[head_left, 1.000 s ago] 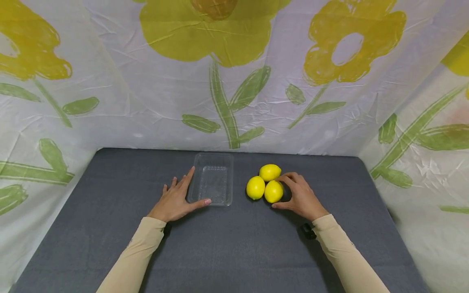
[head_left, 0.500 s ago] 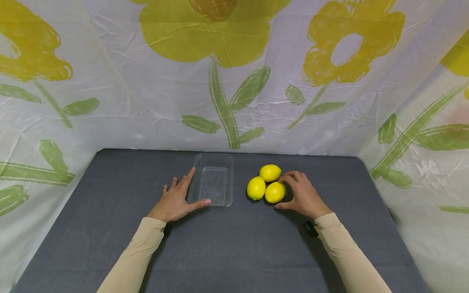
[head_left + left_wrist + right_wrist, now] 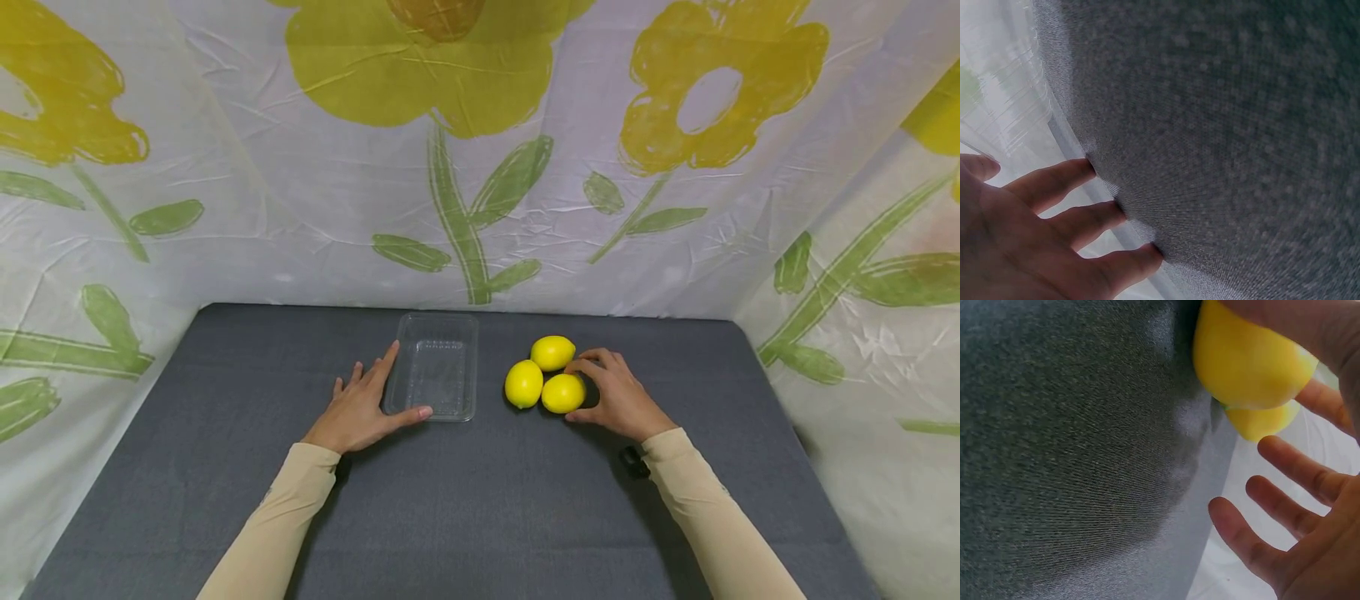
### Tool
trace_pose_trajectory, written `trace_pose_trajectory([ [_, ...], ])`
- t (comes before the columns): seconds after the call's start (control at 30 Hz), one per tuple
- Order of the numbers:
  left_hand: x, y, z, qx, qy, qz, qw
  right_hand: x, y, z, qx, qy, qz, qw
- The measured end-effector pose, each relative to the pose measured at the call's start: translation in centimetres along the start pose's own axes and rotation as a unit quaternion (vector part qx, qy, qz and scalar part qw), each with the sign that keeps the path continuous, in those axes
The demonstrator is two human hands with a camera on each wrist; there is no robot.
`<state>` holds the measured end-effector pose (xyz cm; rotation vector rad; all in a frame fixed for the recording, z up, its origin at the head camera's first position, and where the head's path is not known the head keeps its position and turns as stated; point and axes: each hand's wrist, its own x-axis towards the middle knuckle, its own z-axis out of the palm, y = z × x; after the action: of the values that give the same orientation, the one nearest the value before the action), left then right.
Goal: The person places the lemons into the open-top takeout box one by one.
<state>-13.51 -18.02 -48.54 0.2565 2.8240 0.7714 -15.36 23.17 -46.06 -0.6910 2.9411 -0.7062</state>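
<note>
Three yellow lemons sit close together on the dark cloth in the head view: the far lemon (image 3: pixel 552 353), the left lemon (image 3: pixel 523 384) and the near-right lemon (image 3: pixel 562 393). My right hand (image 3: pixel 618 400) has its thumb and index finger at either side of the near-right lemon. In the right wrist view the thumb lies against that lemon (image 3: pixel 1254 356), while the other fingers are spread away from it. My left hand (image 3: pixel 360 417) rests spread along the left side of a clear plastic container (image 3: pixel 476 367), its thumb at the near edge.
A dark grey cloth covers the table (image 3: pixel 465 517). Behind and at both sides hangs a pale flower-print sheet (image 3: pixel 315 250), reaching the table's back edge. The clear container lies left of the lemons, with a strip of cloth between.
The near-right lemon has turned from end-on to lengthwise. My right thumb and index finger opened a little away from it, then closed in on it. The left hand has stayed still.
</note>
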Motion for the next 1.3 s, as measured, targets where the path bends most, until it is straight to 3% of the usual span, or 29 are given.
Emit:
trace_pose_trajectory([
  [0.37,0.0,0.0,0.0,-0.003,0.002,0.002,1.0000,-0.3,-0.3,0.3,0.003,-0.013,0.026,1.000],
  [0.77,-0.1,0.1,0.0,-0.008,0.002,0.003,1.0000,-0.8,-0.3,0.0,0.033,0.079,0.019,0.996],
  [1.07,-0.1,0.0,0.0,-0.010,0.004,0.007,0.9999,0.3,-2.5,-0.9,0.047,0.127,0.008,0.991],
  [1.3,0.0,-0.1,0.1,-0.007,0.006,0.010,0.9999,2.2,-4.9,-0.8,0.069,0.135,0.008,0.988],
])
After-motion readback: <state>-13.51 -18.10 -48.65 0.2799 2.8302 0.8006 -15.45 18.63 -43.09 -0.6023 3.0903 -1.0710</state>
